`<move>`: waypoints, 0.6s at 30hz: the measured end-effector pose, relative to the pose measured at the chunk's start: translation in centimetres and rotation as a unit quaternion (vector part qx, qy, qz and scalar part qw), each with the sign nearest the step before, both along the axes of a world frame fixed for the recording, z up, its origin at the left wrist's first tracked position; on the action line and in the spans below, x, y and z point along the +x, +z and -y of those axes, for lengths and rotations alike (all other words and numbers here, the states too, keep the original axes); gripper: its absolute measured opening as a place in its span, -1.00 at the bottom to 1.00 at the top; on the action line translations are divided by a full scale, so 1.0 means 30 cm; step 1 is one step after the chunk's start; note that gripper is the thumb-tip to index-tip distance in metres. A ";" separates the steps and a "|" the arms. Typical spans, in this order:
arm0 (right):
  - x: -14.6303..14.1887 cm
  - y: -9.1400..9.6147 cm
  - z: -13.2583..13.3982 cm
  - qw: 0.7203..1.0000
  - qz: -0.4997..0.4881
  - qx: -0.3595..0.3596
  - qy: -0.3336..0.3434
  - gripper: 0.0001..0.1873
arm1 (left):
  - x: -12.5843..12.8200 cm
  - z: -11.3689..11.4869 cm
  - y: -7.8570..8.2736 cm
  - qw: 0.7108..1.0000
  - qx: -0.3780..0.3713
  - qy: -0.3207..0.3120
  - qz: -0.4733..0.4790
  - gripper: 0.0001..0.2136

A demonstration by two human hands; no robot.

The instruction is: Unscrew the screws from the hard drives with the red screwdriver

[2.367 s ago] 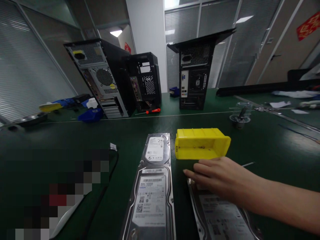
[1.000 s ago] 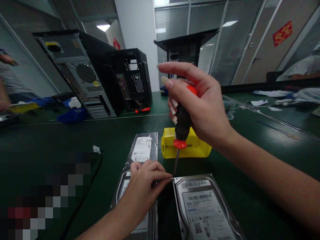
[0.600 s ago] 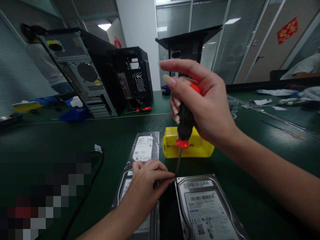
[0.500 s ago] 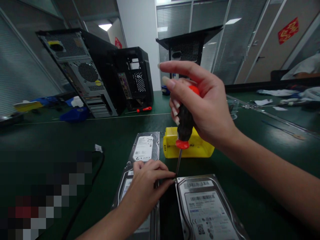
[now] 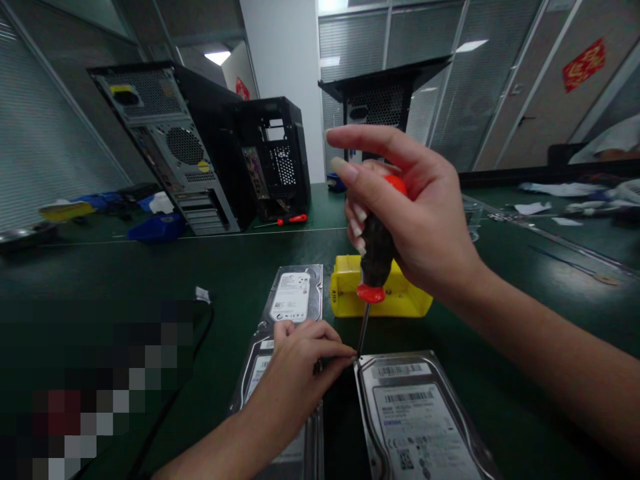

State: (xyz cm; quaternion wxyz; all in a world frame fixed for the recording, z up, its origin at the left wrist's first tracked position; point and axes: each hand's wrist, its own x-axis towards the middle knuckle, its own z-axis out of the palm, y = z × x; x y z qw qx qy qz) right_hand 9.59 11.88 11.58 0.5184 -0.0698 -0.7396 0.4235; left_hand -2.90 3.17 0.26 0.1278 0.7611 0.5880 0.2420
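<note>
A screwdriver [image 5: 377, 257] with a black and red handle is in my right hand [image 5: 415, 207]. Three fingers wrap its handle while the index finger and thumb stretch out to the left. Its shaft slants down to the far left corner of a silver hard drive [image 5: 420, 407] lying label up. At that same corner, the fingertips of my left hand [image 5: 305, 357] are pinched together beside the screwdriver's tip. Whatever they hold there is too small to make out. Under and beyond my left hand lie more hard drives [image 5: 291, 297], partly covered by it.
Behind the drives lies a yellow plastic bin [image 5: 345, 300]. Computer cases [image 5: 205, 133] stand at the back, with a red-handled screwdriver [image 5: 293, 219] near them. A black cable [image 5: 203, 333] runs along the left. Tweezers [image 5: 575, 267] lie at the right.
The whole view has shifted slightly, so everything sits a little further right. Both hands keep their places at the drive's corner, and the screwdriver's tip stays there.
</note>
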 end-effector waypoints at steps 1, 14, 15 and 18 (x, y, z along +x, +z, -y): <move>0.000 0.001 0.002 1.000 0.001 0.000 -0.003 -0.71 | 0.000 0.000 0.000 1.000 0.000 -0.001 0.001 -0.83; 0.001 -0.001 0.001 1.000 -0.014 0.012 0.009 -0.72 | -0.002 -0.003 -0.007 1.000 -0.005 -0.003 0.014 -0.81; 0.002 -0.002 0.001 1.000 -0.014 0.011 0.009 -0.72 | -0.002 -0.004 -0.007 1.000 -0.007 -0.003 0.015 -0.81; 0.005 -0.002 0.001 1.000 -0.008 0.013 0.006 -0.71 | -0.002 -0.006 -0.008 1.000 -0.009 -0.003 0.018 -0.82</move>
